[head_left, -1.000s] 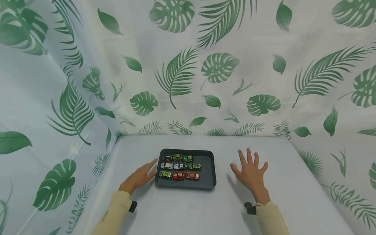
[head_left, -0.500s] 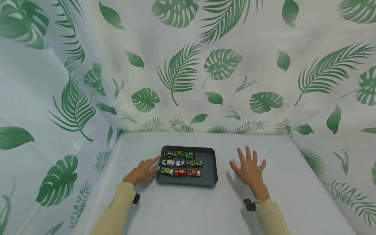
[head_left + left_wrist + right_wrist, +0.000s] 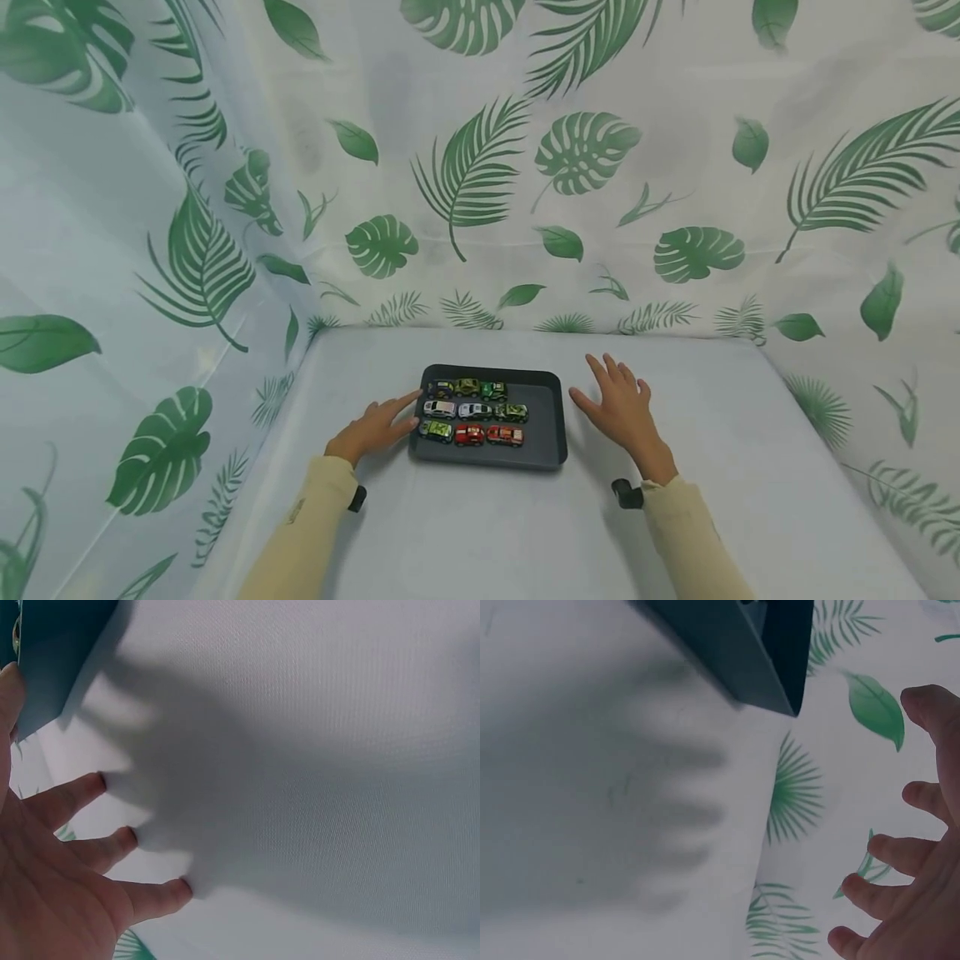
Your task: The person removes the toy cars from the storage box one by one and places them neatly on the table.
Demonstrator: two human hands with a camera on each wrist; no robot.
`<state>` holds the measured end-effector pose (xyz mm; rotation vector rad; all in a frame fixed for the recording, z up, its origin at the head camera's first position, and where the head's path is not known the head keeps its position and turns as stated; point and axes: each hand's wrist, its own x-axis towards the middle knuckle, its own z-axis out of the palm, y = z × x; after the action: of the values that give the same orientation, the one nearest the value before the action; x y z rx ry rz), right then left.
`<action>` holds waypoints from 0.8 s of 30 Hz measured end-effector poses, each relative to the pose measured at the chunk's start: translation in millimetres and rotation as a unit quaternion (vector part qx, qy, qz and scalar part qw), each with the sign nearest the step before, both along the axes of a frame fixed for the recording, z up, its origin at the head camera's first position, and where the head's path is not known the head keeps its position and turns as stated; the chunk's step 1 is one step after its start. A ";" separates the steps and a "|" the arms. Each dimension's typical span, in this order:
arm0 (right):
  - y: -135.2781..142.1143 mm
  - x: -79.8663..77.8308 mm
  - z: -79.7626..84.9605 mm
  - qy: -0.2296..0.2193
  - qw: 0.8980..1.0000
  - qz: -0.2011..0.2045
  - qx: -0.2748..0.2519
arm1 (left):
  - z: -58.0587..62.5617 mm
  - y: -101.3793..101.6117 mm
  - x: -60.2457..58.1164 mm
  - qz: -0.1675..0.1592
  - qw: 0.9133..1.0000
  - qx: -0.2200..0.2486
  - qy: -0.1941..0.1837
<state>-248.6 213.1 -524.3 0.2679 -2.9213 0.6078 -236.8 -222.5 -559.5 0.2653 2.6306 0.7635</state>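
A dark grey rectangular tray (image 3: 487, 457) lies on the white table, with several small toy cars in three short rows at its left and middle. Among them are a red car (image 3: 469, 434), a white car (image 3: 475, 411) and a bright green car (image 3: 436, 430). My left hand (image 3: 375, 427) is at the tray's left edge, index finger and thumb right at the rim. In the left wrist view its other fingers spread down over the white cloth. Off the tray's right side hovers my right hand (image 3: 621, 408), fingers spread and apart from the rim, holding nothing.
White cloth covers the table (image 3: 487, 533). A leaf-printed curtain (image 3: 480, 167) rises behind it and along both sides. Black wrist cameras sit under both sleeves.
My left hand has come in to the tray's left rim. The right hand has moved left, closer to the tray, and turned somewhat. The head view has shifted slightly; the cars keep their rows.
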 end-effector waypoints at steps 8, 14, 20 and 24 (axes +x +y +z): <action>-25.7 -17.8 9.2 -0.008 0.999 0.042 -0.023 | -4.3 -3.1 -1.5 0.007 1.000 -0.010 -0.004; -48.3 -31.7 16.8 -0.015 0.996 0.083 -0.035 | -6.9 -5.6 -1.7 0.006 1.000 -0.009 -0.005; -70.1 -46.5 21.7 -0.015 0.991 0.133 -0.023 | -6.6 -5.0 -3.1 0.010 1.000 -0.007 -0.005; -87.3 -55.5 23.6 -0.011 0.987 0.163 -0.010 | -5.5 -4.1 -4.0 0.009 1.000 -0.005 -0.002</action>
<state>-304.1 125.8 -500.8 0.7517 -2.9103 0.6842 -240.9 -226.7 -565.0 0.2359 2.6363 0.7552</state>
